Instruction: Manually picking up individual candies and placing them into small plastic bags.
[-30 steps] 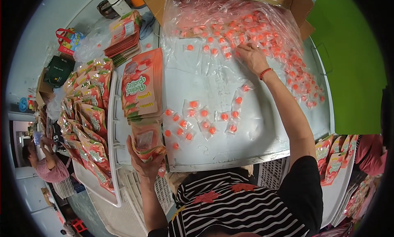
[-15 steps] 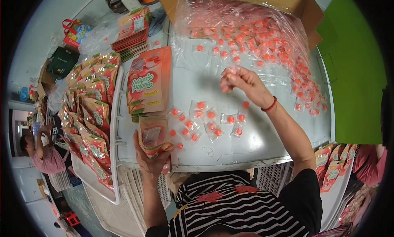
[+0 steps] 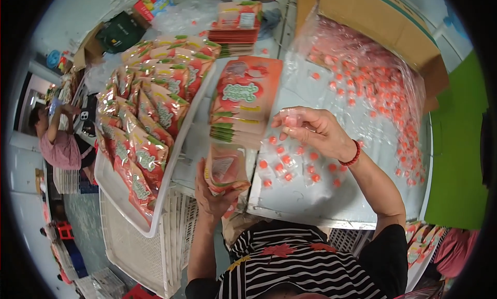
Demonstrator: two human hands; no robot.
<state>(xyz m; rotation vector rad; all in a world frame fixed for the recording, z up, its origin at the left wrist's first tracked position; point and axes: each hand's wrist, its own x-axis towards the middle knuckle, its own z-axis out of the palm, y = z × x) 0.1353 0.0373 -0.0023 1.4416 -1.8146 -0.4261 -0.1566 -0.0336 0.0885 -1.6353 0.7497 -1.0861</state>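
My left hand [image 3: 208, 191] grips an orange-red printed pouch [image 3: 228, 167] near the table's front edge, its mouth gaping upward. My right hand [image 3: 317, 129], with a red bead bracelet at the wrist, pinches a clear-wrapped red candy [image 3: 291, 120] above the table, to the right of the pouch. Several wrapped candies [image 3: 283, 167] lie loose on the table below and beside that hand. A stack of flat pouches [image 3: 242, 94] rests just beyond the open pouch. What lies inside the open pouch is hidden.
Filled pouches crowd a white tray [image 3: 171, 177] at my left, above stacked white crates [image 3: 135, 247]. A cardboard box [image 3: 383, 22] with a plastic liner spills many candies [image 3: 380, 86] at the far right. Another pile of flat pouches [image 3: 233, 37] stands farther back. A person [image 3: 62, 138] is at far left.
The view has swung left, so the scene sits farther right. My right hand has moved nearer the pouch with the candy in its fingers. My left hand still holds the pouch.
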